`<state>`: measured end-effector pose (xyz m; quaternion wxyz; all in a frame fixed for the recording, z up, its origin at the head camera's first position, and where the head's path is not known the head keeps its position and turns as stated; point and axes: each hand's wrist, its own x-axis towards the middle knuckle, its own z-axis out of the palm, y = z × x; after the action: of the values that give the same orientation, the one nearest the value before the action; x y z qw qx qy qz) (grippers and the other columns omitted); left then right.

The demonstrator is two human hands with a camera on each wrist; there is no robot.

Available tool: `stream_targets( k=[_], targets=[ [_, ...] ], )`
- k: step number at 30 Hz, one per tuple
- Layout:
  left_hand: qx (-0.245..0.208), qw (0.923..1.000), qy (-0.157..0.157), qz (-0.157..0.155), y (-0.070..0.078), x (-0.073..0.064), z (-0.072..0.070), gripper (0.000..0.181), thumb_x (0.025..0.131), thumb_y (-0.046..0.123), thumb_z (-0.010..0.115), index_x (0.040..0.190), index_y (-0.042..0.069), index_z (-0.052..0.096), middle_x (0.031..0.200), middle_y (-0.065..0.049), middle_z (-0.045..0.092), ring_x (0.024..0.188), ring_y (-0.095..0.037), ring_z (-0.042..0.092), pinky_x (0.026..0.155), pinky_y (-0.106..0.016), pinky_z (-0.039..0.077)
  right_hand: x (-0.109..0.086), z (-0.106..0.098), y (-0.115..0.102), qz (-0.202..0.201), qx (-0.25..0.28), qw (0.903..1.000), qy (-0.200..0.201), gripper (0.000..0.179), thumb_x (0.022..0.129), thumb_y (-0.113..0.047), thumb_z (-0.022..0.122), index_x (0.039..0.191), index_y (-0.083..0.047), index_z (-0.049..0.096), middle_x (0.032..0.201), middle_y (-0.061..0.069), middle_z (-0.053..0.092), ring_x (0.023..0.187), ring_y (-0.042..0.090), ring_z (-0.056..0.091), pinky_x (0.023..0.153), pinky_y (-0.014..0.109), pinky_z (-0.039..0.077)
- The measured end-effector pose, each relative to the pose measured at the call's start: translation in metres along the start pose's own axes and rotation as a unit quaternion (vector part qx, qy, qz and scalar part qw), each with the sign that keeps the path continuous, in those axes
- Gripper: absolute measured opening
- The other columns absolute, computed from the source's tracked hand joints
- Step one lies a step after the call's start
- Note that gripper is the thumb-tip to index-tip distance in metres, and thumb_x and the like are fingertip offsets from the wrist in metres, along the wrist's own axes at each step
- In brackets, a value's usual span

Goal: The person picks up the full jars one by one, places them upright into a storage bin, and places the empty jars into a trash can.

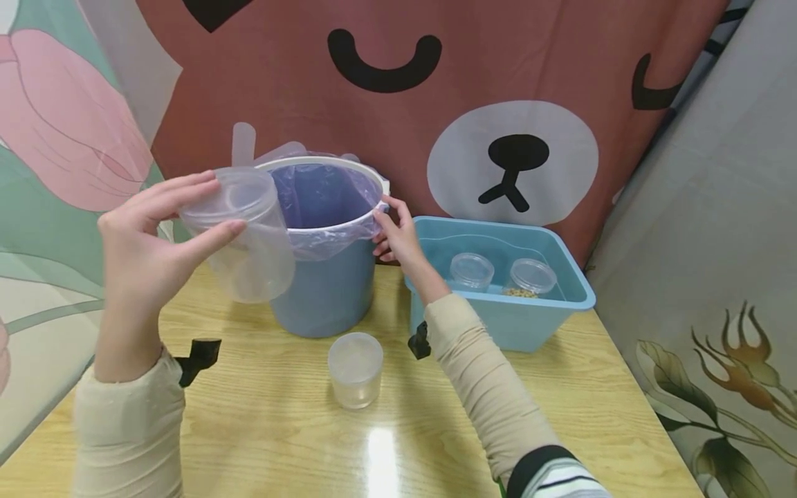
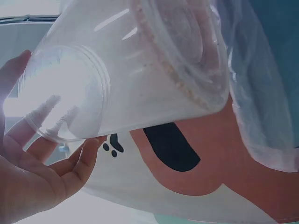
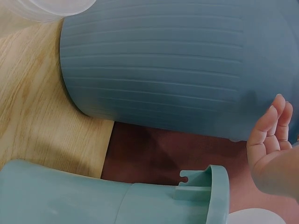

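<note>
Clear plastic container [image 1: 258,256] in my left hand [image 1: 146,238], gripped near its round top with the thumb in front and fingers over the far side. It tilts a little beside the blue-grey trash bin [image 1: 330,294]. In the left wrist view, small crumbs line the bottom edge of the container [image 2: 154,79]. My right hand [image 1: 398,238] pinches the bin's right rim, where a thin purple bag [image 1: 324,243] folds over the white ring. A smaller translucent cup [image 1: 355,370] stands upright on the table in front of the bin.
To the right, a light-blue tub [image 1: 498,318] holds two clear lidded jars, one jar [image 1: 529,277] with small yellowish bits inside. A translucent tab [image 1: 243,144] sticks up behind the bin's left side. A bear-print curtain [image 1: 386,124] hangs behind the wooden table [image 1: 268,415].
</note>
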<state>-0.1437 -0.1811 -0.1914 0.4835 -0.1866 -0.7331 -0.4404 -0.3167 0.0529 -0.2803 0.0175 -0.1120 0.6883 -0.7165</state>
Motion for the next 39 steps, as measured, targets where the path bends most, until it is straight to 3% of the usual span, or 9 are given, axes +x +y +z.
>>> stream_targets(
  k=[5,8,11,17,22,26,32,35,39],
  targets=[
    [0.0,0.999,0.029,-0.033,0.004,0.018,0.007,0.036,0.058,-0.002,0.08,0.093,-0.002,0.07,0.097,-0.001,0.066,0.09,-0.006,0.058,0.059,-0.016,0.032,-0.002,0.0,-0.001,-0.009,-0.008,0.9999,0.001,0.047,0.09,-0.032,0.053,0.133,-0.026,0.037,0.073,0.025,0.05,0.041,0.018,0.05,0.041,0.028,0.042],
    [-0.007,0.9972,0.049,-0.057,0.004,0.027,0.011,0.036,0.06,0.002,0.08,0.094,0.0,0.07,0.098,-0.001,0.066,0.091,-0.006,0.058,0.057,-0.016,0.029,-0.002,0.0,-0.001,-0.006,-0.006,1.0,0.001,0.048,0.089,-0.033,0.054,0.134,-0.027,0.037,0.068,0.021,0.05,0.041,0.018,0.05,0.041,0.028,0.041],
    [-0.008,0.9952,0.066,-0.072,0.002,0.035,0.017,0.037,0.06,0.006,0.081,0.095,0.003,0.07,0.1,-0.002,0.066,0.094,-0.008,0.057,0.061,-0.016,0.033,-0.003,0.0,-0.004,0.0,-0.005,1.0,0.001,0.048,0.09,-0.031,0.053,0.134,-0.026,0.036,0.065,0.018,0.049,0.04,0.018,0.049,0.04,0.028,0.04],
    [0.013,0.9939,0.09,-0.063,-0.008,0.042,0.034,0.043,0.06,0.008,0.081,0.101,0.003,0.067,0.107,-0.008,0.063,0.102,-0.01,0.055,0.087,-0.021,0.038,-0.005,0.001,-0.004,-0.003,-0.006,1.0,0.005,0.046,0.09,-0.03,0.053,0.133,-0.026,0.037,0.062,0.013,0.049,0.04,0.018,0.049,0.039,0.026,0.041],
    [0.044,0.9932,0.098,-0.046,-0.025,0.043,0.046,0.047,0.063,0.013,0.081,0.106,0.005,0.064,0.11,-0.005,0.061,0.105,-0.008,0.053,0.087,-0.021,0.039,-0.003,0.001,-0.002,-0.006,-0.003,1.0,0.006,0.046,0.09,-0.031,0.053,0.133,-0.026,0.038,0.06,0.011,0.049,0.04,0.018,0.049,0.038,0.026,0.041],
    [0.051,0.9939,0.091,-0.035,-0.04,0.041,0.056,0.048,0.064,0.017,0.08,0.107,0.005,0.063,0.111,-0.002,0.061,0.105,-0.007,0.052,0.083,-0.018,0.042,-0.002,0.0,-0.002,-0.008,-0.004,1.0,0.004,0.046,0.09,-0.032,0.053,0.133,-0.027,0.038,0.06,0.011,0.049,0.04,0.019,0.05,0.038,0.026,0.041],
    [0.062,0.995,0.072,-0.033,-0.064,0.033,0.067,0.047,0.062,0.016,0.081,0.103,-0.001,0.064,0.108,-0.009,0.062,0.106,-0.013,0.053,0.089,-0.022,0.039,-0.007,-0.001,-0.01,0.004,-0.001,1.0,-0.003,0.047,0.09,-0.03,0.053,0.134,-0.025,0.036,0.063,0.014,0.049,0.041,0.02,0.05,0.04,0.028,0.041],
    [0.072,0.9954,0.051,-0.036,-0.075,0.028,0.071,0.047,0.061,0.015,0.081,0.101,-0.004,0.065,0.107,-0.012,0.062,0.106,-0.02,0.054,0.091,-0.025,0.038,-0.015,0.002,-0.018,0.007,-0.007,0.9999,-0.002,0.047,0.092,-0.026,0.051,0.136,-0.022,0.035,0.064,0.016,0.049,0.042,0.021,0.049,0.041,0.028,0.041],
    [0.091,0.9943,0.0,-0.056,-0.085,0.023,0.075,0.048,0.062,0.015,0.082,0.101,-0.004,0.065,0.108,-0.014,0.062,0.106,-0.025,0.053,0.093,-0.032,0.036,-0.021,0.005,-0.024,0.005,-0.013,0.9999,0.0,0.047,0.092,-0.024,0.05,0.136,-0.02,0.034,0.064,0.017,0.048,0.042,0.02,0.049,0.041,0.028,0.041]
  ],
)
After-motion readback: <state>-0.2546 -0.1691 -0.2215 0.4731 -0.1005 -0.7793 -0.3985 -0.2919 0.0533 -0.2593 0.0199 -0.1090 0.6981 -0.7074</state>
